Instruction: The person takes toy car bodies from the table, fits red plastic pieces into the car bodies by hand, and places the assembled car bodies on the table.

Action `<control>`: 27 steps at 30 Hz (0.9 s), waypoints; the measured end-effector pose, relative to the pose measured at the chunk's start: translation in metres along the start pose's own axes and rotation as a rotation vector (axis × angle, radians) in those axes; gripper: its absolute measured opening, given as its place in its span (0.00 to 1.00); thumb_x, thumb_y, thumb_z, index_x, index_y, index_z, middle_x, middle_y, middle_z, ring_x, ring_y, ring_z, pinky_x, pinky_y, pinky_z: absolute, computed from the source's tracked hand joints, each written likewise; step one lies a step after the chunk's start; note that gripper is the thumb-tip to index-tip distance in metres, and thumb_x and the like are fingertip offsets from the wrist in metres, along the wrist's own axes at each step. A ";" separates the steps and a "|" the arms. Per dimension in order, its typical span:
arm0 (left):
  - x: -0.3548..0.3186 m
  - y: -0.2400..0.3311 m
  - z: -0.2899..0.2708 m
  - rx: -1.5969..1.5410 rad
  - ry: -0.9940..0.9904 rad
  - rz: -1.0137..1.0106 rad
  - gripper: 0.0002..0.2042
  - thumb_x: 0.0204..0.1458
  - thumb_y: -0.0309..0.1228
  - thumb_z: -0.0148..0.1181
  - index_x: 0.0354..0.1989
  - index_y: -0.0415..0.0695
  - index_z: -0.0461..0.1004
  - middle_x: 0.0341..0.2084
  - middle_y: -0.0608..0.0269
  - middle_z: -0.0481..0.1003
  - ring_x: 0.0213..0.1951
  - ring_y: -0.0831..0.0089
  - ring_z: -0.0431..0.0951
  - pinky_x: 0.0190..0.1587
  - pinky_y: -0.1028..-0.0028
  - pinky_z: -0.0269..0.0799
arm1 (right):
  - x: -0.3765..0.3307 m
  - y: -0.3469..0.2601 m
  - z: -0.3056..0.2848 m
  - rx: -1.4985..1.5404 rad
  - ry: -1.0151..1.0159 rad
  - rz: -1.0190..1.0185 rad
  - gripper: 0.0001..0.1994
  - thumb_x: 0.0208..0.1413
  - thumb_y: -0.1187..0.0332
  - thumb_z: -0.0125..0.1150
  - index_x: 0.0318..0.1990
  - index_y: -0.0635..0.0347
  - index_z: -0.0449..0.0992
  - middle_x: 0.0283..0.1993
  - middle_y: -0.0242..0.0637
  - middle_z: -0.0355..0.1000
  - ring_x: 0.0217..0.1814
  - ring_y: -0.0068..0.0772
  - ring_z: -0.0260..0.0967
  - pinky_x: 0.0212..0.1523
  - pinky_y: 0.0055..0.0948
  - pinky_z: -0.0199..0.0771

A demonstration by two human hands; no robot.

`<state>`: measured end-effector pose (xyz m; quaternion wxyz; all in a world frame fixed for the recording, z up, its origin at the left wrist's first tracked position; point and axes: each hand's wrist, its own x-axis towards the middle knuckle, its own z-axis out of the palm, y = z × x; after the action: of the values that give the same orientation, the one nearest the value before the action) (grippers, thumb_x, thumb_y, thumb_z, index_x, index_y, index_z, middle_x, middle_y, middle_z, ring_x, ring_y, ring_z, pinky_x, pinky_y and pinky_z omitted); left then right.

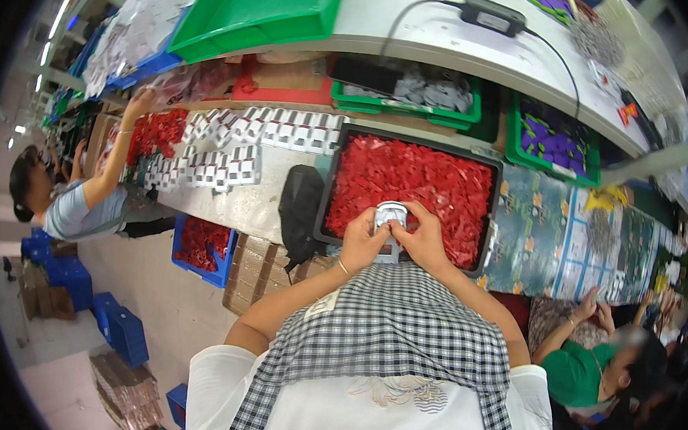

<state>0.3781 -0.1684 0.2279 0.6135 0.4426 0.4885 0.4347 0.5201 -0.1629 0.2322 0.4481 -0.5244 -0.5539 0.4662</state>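
Note:
Both of my hands hold one small white-and-grey plastic part (391, 210) in front of my chest, over the near edge of a black tray (323, 228). My left hand (363, 240) grips its left side, and my right hand (424, 237) grips the right, with the thumbs meeting on its near face. The fingers hide much of the part, so its exact kind cannot be told. Loose red plastic pieces (410, 172) fill the tray beneath. To the left, several similar-looking white-and-grey parts (294, 131) lie in rows on the table.
A black bag (301, 212) lies left of the tray. Beyond it are green bins of grey pieces (430, 92) and purple pieces (553, 145). Overhead is a white shelf (418, 34) with a green tray (262, 13) and a power adapter (492, 17). Co-workers sit at both sides.

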 end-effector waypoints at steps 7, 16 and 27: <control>0.053 0.002 -0.091 0.068 0.302 0.053 0.06 0.51 0.22 0.53 0.36 0.36 0.70 0.25 0.69 0.72 0.30 0.85 0.68 0.33 0.79 0.67 | 0.009 0.000 0.004 0.072 -0.051 0.133 0.17 0.52 0.75 0.58 0.51 0.64 0.68 0.44 0.36 0.71 0.39 0.21 0.67 0.37 0.19 0.68; 0.139 -0.111 -0.293 1.144 0.696 0.172 0.25 0.40 0.29 0.63 0.51 0.39 0.66 0.47 0.51 0.67 0.50 0.50 0.63 0.54 0.58 0.57 | 0.017 0.010 0.003 -0.103 -0.088 0.220 0.11 0.55 0.74 0.55 0.45 0.66 0.72 0.39 0.36 0.73 0.42 0.25 0.69 0.47 0.24 0.67; 0.153 -0.133 -0.304 1.498 0.727 0.138 0.10 0.47 0.26 0.53 0.37 0.57 0.73 0.51 0.59 0.63 0.59 0.53 0.57 0.54 0.44 0.52 | 0.045 0.016 0.029 -0.117 -0.149 0.358 0.09 0.56 0.73 0.55 0.42 0.67 0.73 0.36 0.35 0.73 0.39 0.22 0.68 0.42 0.20 0.67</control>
<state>0.1142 -0.0153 0.0262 -0.0669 0.5946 0.7877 0.1470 0.4917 -0.1191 0.2119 0.2848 -0.6037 -0.5096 0.5428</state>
